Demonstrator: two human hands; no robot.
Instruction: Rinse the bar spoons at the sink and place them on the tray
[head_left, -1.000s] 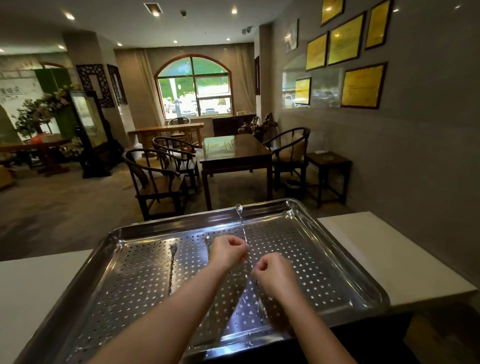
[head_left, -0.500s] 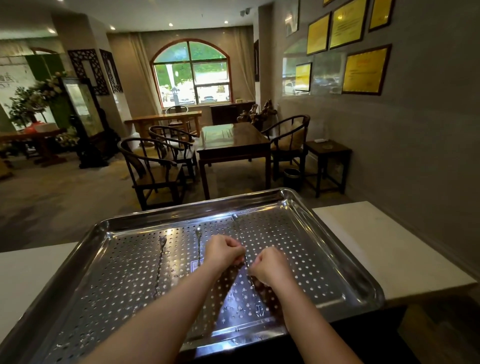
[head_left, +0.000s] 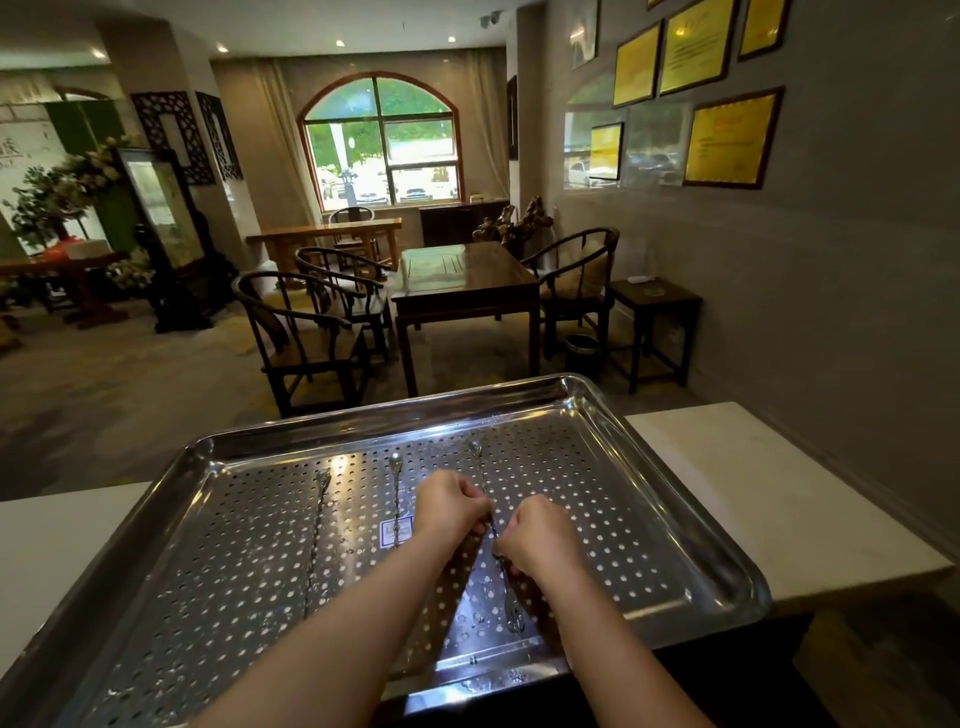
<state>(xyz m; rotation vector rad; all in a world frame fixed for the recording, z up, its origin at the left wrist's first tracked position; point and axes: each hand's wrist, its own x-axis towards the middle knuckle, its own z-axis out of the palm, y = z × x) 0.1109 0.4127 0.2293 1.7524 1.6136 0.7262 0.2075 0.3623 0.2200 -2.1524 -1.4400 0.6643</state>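
Steel fills my view: a perforated tray (head_left: 670, 499) sits on the pale table (head_left: 769, 499). My left hand (head_left: 451, 506) and right hand (head_left: 540, 535) are both curled tight around the twisted stem of one bar spoon (head_left: 475, 451), low over the tray floor, its bowl pointing away from me. Two more bar spoons lie flat on the holes to the left, the middle spoon (head_left: 396, 486) just beside my left hand, the far-left spoon (head_left: 318, 525) well apart.
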